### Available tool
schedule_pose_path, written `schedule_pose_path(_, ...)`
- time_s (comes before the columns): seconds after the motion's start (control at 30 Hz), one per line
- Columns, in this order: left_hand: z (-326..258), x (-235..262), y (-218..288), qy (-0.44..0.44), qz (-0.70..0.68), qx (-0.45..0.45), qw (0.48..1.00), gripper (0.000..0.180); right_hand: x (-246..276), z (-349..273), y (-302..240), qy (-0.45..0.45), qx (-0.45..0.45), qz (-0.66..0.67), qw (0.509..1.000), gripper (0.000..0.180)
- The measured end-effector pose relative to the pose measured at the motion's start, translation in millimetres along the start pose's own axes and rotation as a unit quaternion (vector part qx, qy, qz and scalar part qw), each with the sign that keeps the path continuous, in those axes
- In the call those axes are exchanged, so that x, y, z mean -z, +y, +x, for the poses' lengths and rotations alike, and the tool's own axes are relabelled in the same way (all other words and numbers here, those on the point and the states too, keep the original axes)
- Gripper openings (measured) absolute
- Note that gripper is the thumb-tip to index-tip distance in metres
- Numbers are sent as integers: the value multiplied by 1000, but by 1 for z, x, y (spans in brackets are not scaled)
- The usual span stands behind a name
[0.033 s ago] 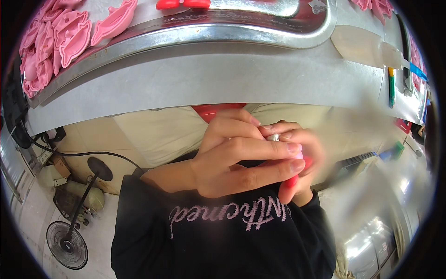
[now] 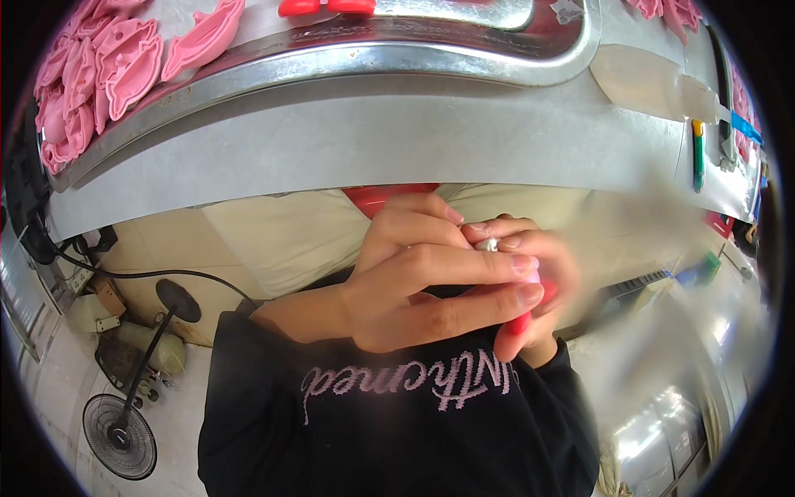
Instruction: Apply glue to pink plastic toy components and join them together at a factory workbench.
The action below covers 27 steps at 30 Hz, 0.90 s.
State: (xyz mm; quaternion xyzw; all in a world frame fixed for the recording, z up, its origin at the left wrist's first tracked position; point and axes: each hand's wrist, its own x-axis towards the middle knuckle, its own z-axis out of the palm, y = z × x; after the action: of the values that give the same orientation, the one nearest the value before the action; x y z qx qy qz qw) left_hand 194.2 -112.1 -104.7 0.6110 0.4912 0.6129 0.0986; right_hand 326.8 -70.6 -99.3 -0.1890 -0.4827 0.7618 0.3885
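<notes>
Far left: pink shell-like pieces (image 2: pixel 128 70) heaped at the metal tray's (image 2: pixel 373 60) end; black fan (image 2: pixel 120 436) below. Centre: left hand (image 2: pixel 397 286) half-curled, fingertips pinching a small red-and-pink piece (image 2: pixel 520 322) above the lap. Right hand (image 2: pixel 563 269) curled round it, grip partly hidden. Right: green-and-yellow stick (image 2: pixel 698 161) on table (image 2: pixel 373 137).

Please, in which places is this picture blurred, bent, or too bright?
Head view: a hazy smear softens part of the right hand and the area to its right; the edge of the table bows; glare whitens a patch at lower right.
</notes>
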Motion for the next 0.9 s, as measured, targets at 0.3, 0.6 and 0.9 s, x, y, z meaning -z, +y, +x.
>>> schedule_pose_path(0.3,-1,0,-1,-32,35,29,998,28,6,-2,1,-6,-75,-2,997,67)
schedule_pose_path(0.6,-4,6,-7,-31,-39,40,998,33,-5,-1,4,10,-105,102,989,66)
schedule_pose_path(0.9,-1,12,-8,-72,2,86,994,24,-8,-4,5,105,-146,70,981,66)
